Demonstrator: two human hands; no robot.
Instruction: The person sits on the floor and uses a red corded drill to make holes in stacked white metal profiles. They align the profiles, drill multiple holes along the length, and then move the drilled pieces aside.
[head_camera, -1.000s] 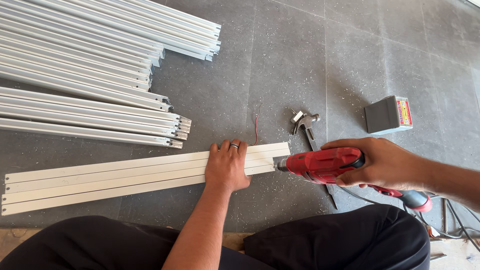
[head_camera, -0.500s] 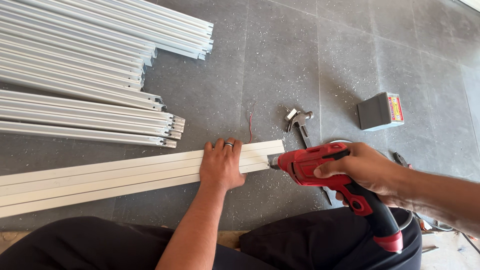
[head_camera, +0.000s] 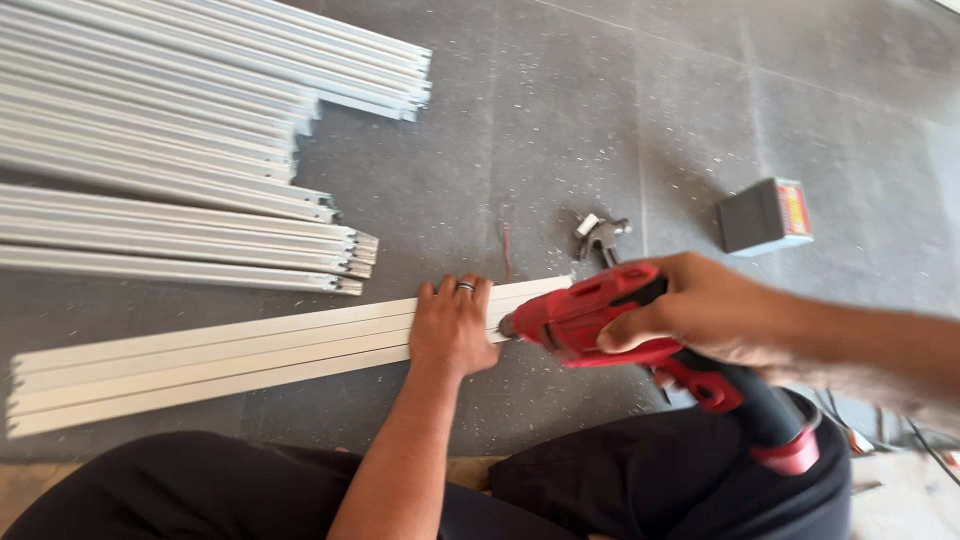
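Note:
My left hand (head_camera: 453, 325), with a ring on one finger, lies flat and presses down on a bundle of long white metal strips (head_camera: 220, 357) that runs across the grey floor. My right hand (head_camera: 705, 310) grips a red power drill (head_camera: 640, 330). The drill's nose points left and sits at the right end of the strips, just beside my left hand's fingers. The drill's handle slants down to the right over my dark trouser leg.
Stacks of white metal channels (head_camera: 170, 160) lie on the floor at upper left. A hammer (head_camera: 600, 236) rests just beyond the strips, and a small grey box (head_camera: 765, 215) stands at the right. My legs in dark trousers fill the bottom edge.
The drill has swung in my right hand, handle now slanting down and right, and its nose has come up against the strips' end. My left hand stays pressed on the strips.

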